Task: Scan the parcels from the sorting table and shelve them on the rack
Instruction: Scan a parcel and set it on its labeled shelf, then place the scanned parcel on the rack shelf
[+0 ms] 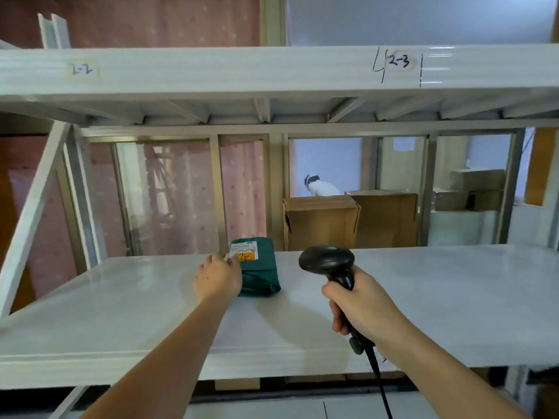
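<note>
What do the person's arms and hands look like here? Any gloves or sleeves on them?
Both arms are bare as far up as the picture shows: no sleeves in view. The left hand and right hand wear no gloves, and no rings, watch or wristband can be seen on them.

Parcel on shelf (scanner right)

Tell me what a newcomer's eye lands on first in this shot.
First, the black barcode scanner gripped in the right hand, raised over the white rack shelf. Next, the green parcel with its white label lying mid-shelf, the left hand touching its near-left edge. Above, handwritten tags 2-2 and 2-3 mark the upper beam.
</note>
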{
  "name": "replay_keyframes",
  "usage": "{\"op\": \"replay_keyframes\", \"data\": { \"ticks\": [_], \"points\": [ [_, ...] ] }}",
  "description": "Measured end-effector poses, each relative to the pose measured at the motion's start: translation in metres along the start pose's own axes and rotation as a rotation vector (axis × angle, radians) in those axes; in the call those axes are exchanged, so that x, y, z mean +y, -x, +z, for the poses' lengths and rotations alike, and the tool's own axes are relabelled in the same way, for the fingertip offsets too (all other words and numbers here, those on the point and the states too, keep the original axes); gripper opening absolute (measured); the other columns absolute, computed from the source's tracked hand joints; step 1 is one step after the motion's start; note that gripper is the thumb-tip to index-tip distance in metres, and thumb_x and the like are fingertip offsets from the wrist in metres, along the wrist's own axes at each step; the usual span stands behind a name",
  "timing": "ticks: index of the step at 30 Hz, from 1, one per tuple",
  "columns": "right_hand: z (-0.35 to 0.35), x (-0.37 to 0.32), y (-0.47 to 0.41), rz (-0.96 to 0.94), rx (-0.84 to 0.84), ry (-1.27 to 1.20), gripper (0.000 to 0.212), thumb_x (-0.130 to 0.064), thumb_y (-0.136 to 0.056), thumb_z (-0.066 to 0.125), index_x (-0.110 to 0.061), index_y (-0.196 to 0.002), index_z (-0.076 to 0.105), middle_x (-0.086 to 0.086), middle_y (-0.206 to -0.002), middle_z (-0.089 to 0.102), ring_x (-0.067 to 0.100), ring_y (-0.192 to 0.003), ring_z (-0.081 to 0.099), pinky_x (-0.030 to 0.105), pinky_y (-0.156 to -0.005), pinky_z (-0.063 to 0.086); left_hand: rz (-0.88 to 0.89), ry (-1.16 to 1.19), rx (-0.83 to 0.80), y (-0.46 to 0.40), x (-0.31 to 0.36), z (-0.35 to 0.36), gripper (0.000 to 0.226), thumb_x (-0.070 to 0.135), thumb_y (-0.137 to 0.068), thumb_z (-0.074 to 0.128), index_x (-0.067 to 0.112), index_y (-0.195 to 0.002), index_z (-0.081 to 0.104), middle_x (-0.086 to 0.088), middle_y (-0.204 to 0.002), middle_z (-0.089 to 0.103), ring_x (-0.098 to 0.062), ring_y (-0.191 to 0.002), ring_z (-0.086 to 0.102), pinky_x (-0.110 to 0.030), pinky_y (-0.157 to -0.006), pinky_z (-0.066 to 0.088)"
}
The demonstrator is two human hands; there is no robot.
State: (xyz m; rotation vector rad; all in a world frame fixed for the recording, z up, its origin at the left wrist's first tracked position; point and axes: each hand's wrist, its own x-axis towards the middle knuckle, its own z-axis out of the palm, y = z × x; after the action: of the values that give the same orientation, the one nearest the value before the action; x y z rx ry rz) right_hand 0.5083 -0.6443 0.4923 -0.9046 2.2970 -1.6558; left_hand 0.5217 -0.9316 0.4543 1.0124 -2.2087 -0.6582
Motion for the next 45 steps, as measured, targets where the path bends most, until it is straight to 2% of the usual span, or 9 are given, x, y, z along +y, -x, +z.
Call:
{"op": "replay_keyframes", "data": {
  "ticks": [3, 7, 12, 18, 24, 27, 32, 39, 45],
  "points": [
    [-0.007, 0.005, 0.011, 0.013, 0.026, 0.013, 0.009, -0.016, -0.093, 0.054, -0.018, -0.101, 0.057, 0.007, -0.063, 0.062, 0.019, -0.054, 0.064, 0.029, -0.057, 0.055, 0.278, -0.169, -0.076, 0.02, 0.022, -0.011, 0.05, 0.044, -0.11, 0.042, 0.017, -0.151, 0.053, -0.008, -0.155, 0.052, -0.031, -0.14, 0.047, -0.045, -0.117, 0.038],
    [-0.022, 0.014, 0.039, 0.019, 0.06, 0.016, 0.009, -0.017, -0.092, 0.055, -0.021, -0.1, 0.057, 0.006, -0.063, 0.061, 0.016, -0.051, 0.063, 0.025, -0.054, 0.052, 0.369, -0.155, -0.333, 0.059, 0.064, -0.009, 0.055, 0.056, -0.107, 0.047, 0.024, -0.151, 0.051, -0.005, -0.149, 0.057, -0.027, -0.127, 0.058, -0.042, -0.11, 0.049],
    [-0.063, 0.027, 0.099, 0.041, 0.093, 0.038, 0.012, -0.019, -0.094, 0.056, -0.025, -0.104, 0.055, 0.006, -0.067, 0.063, 0.012, -0.049, 0.061, 0.019, -0.05, 0.05, 0.573, -0.219, -0.397, 0.122, 0.115, 0.013, 0.065, 0.061, -0.107, 0.042, 0.022, -0.159, 0.043, -0.002, -0.165, 0.044, -0.026, -0.15, 0.043, -0.043, -0.124, 0.033],
    [-0.15, 0.058, 0.186, 0.114, 0.243, 0.131, 0.013, -0.019, -0.092, 0.057, -0.023, -0.104, 0.055, 0.004, -0.063, 0.064, 0.013, -0.048, 0.064, 0.031, -0.055, 0.057, 0.699, -0.143, -0.491, 0.22, 0.199, 0.071, 0.063, 0.063, -0.106, 0.04, 0.026, -0.157, 0.044, 0.002, -0.167, 0.041, -0.024, -0.15, 0.043, -0.043, -0.124, 0.034],
    [-0.261, 0.077, 0.289, 0.206, 0.463, 0.223, 0.014, -0.019, -0.093, 0.057, -0.027, -0.104, 0.053, 0.006, -0.067, 0.064, 0.013, -0.048, 0.062, 0.026, -0.049, 0.053, 0.835, -0.01, -0.68, 0.339, 0.301, 0.131, 0.067, 0.062, -0.107, 0.041, 0.024, -0.161, 0.039, -0.001, -0.17, 0.036, -0.026, -0.153, 0.039, -0.043, -0.127, 0.028],
    [-0.307, 0.084, 0.337, 0.273, 0.563, 0.248, 0.017, -0.021, -0.094, 0.06, -0.031, -0.107, 0.055, 0.003, -0.074, 0.067, 0.012, -0.053, 0.063, 0.024, -0.052, 0.055, 0.896, 0.066, -0.784, 0.397, 0.346, 0.162, 0.064, 0.061, -0.106, 0.046, 0.025, -0.159, 0.044, -0.002, -0.166, 0.043, -0.026, -0.147, 0.047, -0.044, -0.125, 0.034],
    [-0.365, 0.103, 0.395, 0.362, 0.716, 0.27, 0.02, -0.022, -0.094, 0.061, -0.038, -0.103, 0.053, -0.004, -0.066, 0.064, 0.012, -0.052, 0.063, 0.02, -0.049, 0.05, 0.99, 0.074, -0.926, 0.478, 0.406, 0.205, 0.07, 0.056, -0.108, 0.047, 0.022, -0.166, 0.03, -0.001, -0.171, 0.033, -0.027, -0.155, 0.038, -0.046, -0.125, 0.033],
    [-0.426, 0.147, 0.409, 0.458, 0.851, 0.257, 0.02, -0.019, -0.093, 0.062, -0.035, -0.102, 0.054, 0.002, -0.066, 0.064, 0.015, -0.052, 0.061, 0.025, -0.05, 0.052, 1.06, 0.057, -1.02, 0.525, 0.469, 0.278, 0.072, 0.063, -0.105, 0.046, 0.029, -0.166, 0.029, -0.002, -0.172, 0.031, -0.03, -0.156, 0.036, -0.053, -0.124, 0.037],
    [-0.474, 0.191, 0.384, 0.485, 0.932, 0.223, 0.018, -0.015, -0.091, 0.061, -0.027, -0.104, 0.056, 0.007, -0.07, 0.062, 0.016, -0.052, 0.059, 0.027, -0.051, 0.054, 1.182, 0.022, -1.054, 0.534, 0.522, 0.349, 0.073, 0.063, -0.106, 0.044, 0.025, -0.167, 0.029, -0.003, -0.173, 0.03, -0.028, -0.157, 0.034, -0.049, -0.125, 0.035]
  ]
}}
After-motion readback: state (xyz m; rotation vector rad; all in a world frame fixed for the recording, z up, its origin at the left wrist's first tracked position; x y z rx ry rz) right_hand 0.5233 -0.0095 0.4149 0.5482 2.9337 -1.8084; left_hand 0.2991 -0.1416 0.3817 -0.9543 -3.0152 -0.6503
